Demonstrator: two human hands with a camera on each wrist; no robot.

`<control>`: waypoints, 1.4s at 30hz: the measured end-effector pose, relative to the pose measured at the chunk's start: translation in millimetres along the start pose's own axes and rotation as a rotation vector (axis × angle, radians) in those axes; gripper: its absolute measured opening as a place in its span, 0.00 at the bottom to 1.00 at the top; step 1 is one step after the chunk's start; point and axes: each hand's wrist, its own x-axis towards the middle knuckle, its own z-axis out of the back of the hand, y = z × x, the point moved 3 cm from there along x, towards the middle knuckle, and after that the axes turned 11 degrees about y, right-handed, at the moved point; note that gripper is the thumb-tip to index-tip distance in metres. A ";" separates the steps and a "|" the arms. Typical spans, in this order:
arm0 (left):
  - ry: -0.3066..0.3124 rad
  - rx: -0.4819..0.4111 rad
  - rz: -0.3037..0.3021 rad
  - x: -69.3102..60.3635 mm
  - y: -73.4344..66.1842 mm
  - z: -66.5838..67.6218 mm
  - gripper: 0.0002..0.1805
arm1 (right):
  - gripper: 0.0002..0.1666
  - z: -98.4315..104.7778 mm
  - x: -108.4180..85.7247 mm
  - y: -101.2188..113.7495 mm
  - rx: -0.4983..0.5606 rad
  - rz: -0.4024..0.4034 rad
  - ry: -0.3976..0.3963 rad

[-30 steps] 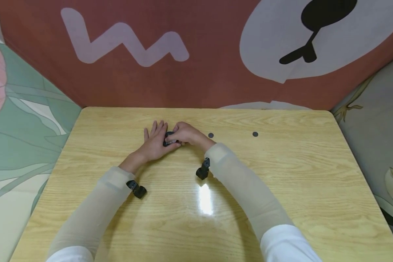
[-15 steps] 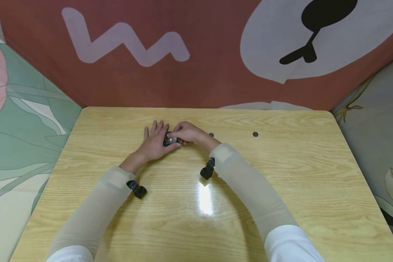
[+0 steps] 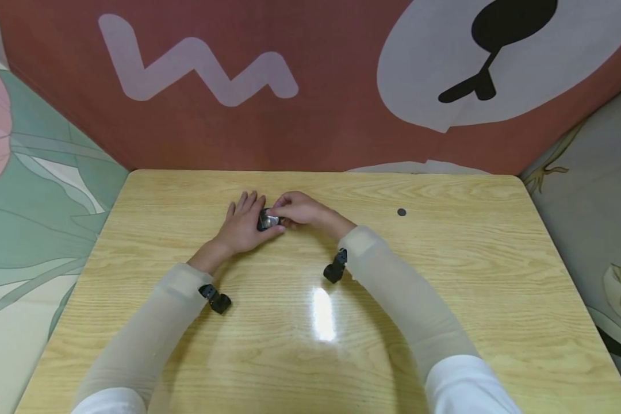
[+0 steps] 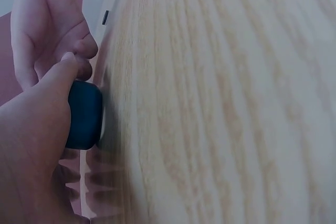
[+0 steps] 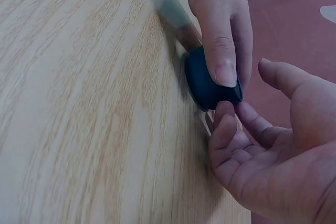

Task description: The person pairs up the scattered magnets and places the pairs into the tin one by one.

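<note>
A small dark rounded case [image 3: 270,221] with a shiny top lies on the table near its far edge. From the right wrist view the case [image 5: 202,85] looks dark blue with curved sides. My left hand [image 3: 240,229] holds it between thumb and index finger, its other fingers spread on the table. My right hand [image 3: 301,208] is at the case's right end. Its curled fingertips [image 5: 227,121] touch that end, while its raised thumb [image 5: 281,74] stands apart above. Whether the right fingers pinch anything is hidden. In the left wrist view, my left thumb covers part of the case [image 4: 86,114].
A small dark disc [image 3: 401,212] lies on the wooden table [image 3: 269,345], right of the hands. A red patterned wall [image 3: 336,115] stands behind the table's far edge. Each forearm carries a small black camera [image 3: 334,269] near the wrist.
My right hand has shifted slightly, baring more of the case's shiny top. The right forearm has swung right and now hides a second dark disc. The left hand stays nearly still.
</note>
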 end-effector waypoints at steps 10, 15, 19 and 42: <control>-0.037 0.015 -0.033 -4.4 -0.2 12.9 0.56 | 0.25 7.3 -13.9 9.3 -0.074 0.103 -0.047; -0.044 0.018 -0.039 -8.6 2.3 21.7 0.53 | 0.30 15.3 -25.5 9.9 -0.161 0.156 -0.108; -0.065 0.017 -0.050 -11.9 4.5 27.9 0.49 | 0.33 21.9 -34.3 8.9 -0.276 0.173 -0.163; -0.131 0.117 -0.076 -19.9 -8.4 41.3 0.49 | 0.50 17.6 -71.3 6.3 -0.950 0.108 -0.295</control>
